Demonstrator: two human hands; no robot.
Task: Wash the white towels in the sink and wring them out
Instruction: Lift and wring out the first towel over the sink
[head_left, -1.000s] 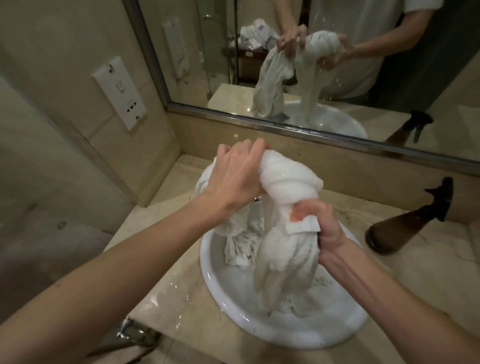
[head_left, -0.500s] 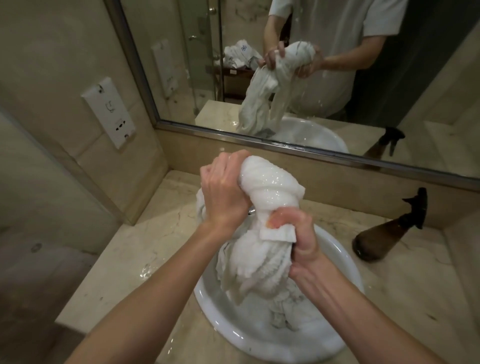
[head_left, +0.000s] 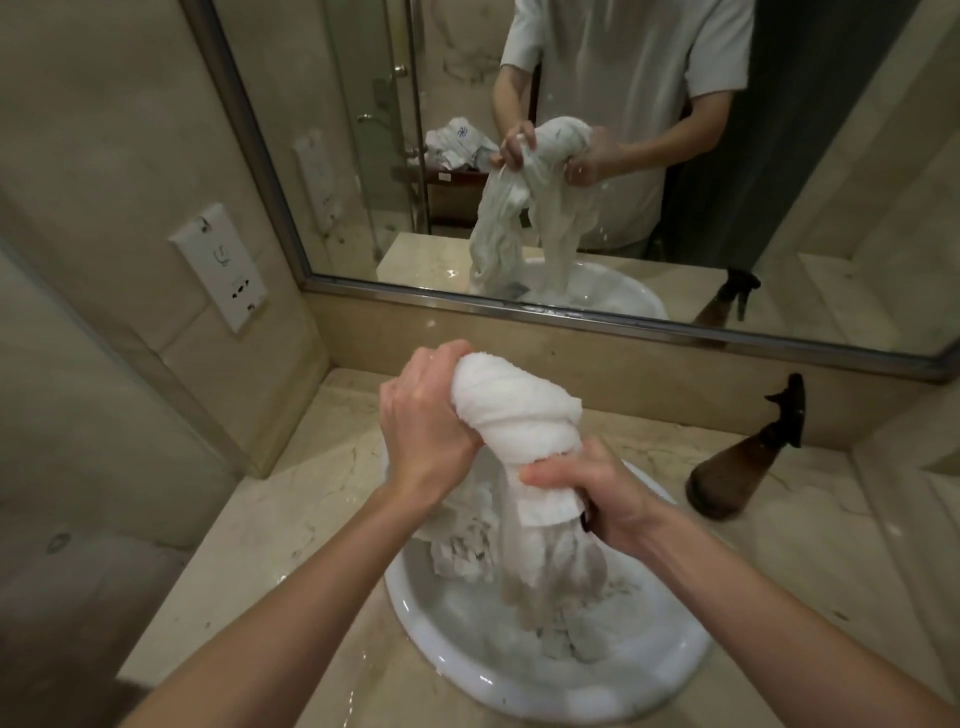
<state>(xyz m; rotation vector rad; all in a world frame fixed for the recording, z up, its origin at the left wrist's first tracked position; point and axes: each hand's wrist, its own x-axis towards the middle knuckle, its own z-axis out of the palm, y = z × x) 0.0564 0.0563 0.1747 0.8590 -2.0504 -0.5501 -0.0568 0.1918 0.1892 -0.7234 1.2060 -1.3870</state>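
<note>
1. Above the sink (head_left: 415, 631), both hands are wringing a white towel (head_left: 514, 410); its twisted middle is arching between them and the loose ends are hanging down into the bowl.
2. Progress looks mid-task: the towel is soaked and water is lying in the sink, so washing seems done for this one; wringing is underway.
3. More white cloth is sitting in the bowl, likely waiting its turn.
4. Left hand (head_left: 423, 415) is gripping the far end, fingers curled tight round it, knuckles up.
5. Right hand (head_left: 592, 491) is clenching the near end lower down, wrist turning inward, thumb across the cloth.
</note>
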